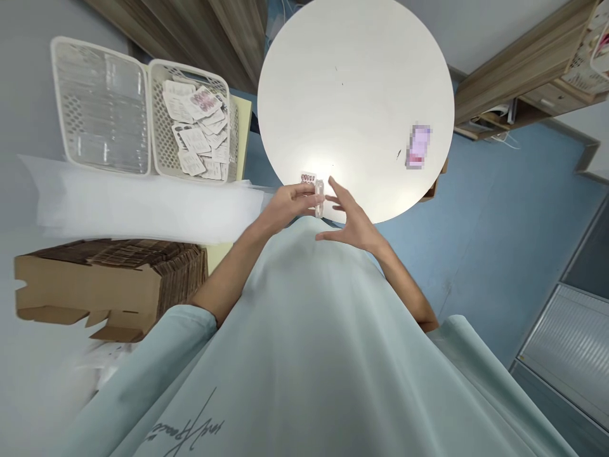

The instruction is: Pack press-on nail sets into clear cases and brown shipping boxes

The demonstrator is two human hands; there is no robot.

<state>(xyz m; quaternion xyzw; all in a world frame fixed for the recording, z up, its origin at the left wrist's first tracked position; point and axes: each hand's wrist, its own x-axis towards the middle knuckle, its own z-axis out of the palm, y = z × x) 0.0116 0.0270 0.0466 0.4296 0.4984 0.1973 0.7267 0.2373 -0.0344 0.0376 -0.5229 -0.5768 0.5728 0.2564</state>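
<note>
My left hand [290, 206] is closed on a small clear plastic case [319, 198], held upright at the near edge of the round white table. Behind its fingers shows a card [308, 178] with rows of small dark red oval pieces; whether the hand grips this card too, I cannot tell. My right hand [352, 222] is just right of the case, open, with thumb and fingers spread apart and nothing in them. A gap separates its fingertips from the case.
The round white table [352, 76] bears a pixelated pinkish object [419, 147] at right. On my left stand a white basket of clear plastic cases [102, 105], a basket of printed cards [190, 117], a stack of white sheets [143, 206] and folded cardboard boxes [95, 285]. Wooden shelving [528, 63] is at right.
</note>
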